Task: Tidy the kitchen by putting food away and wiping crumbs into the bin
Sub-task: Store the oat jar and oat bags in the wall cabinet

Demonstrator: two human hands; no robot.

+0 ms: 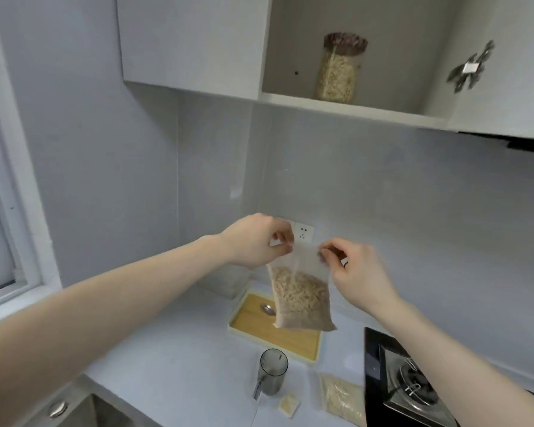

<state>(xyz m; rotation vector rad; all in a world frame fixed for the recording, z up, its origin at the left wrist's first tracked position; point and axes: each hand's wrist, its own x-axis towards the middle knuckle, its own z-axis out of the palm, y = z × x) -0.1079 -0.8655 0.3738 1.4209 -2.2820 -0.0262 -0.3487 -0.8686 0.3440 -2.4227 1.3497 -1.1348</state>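
1. Both forearms are reaching in from the lower corners, nearest the camera; the left hand (255,241) and the right hand (356,266) are each pinching a top corner of a clear bag of oats (299,295), so each grip is narrow, closed on the bag's upper edge.
2. That bag is hanging in the air above the far end of the worktop (179,349), over a wooden tray (259,328), and is roughly half full; whether its seal is being pressed closed cannot be told.
3. Progress, as a judgement: the task is appearing to be at an early-to-middle stage. One lidded jar of oats (336,72) is already standing on the shelf of the open wall cabinet (352,110), and the held bag is probably heading there next.
4. Remaining work, also a judgement: a second bag of oats (341,399) is lying flat on the worktop just beside the gas hob (413,386), a small sachet (289,405) is lying near a grey measuring jug (272,372), and a spoon (267,309) is resting on the tray. No cloth, crumbs or bin are showing, so the wiping step is looking not yet begun.
5. Surface and room: the worktop is pale grey, running from a steel sink (84,408) at lower left to the hob at lower right. Pale tiles are covering the wall, a socket (304,234) is sitting behind the hands, and a window frame (10,211) is edging the left side.
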